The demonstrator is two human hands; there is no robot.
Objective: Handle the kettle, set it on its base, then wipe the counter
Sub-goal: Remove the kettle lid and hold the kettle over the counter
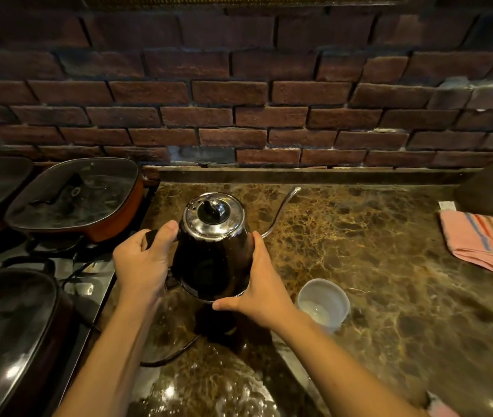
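- Kettle point(213, 254) gripped at its black handle by left hand point(144, 260), fingers curled round; held just above dark base point(215, 322), tilted slightly.
- Steadied on the opposite flank by right hand point(257, 291), fingers straight along the body, thumb under the rim.
- Just right of that hand: white cup point(323, 303), near enough to be knocked.
- Risk: off-centre landing on base, or cord point(173, 355) snagged.
- Well off right: pink cloth point(480, 240) on counter point(374, 266), untouched.
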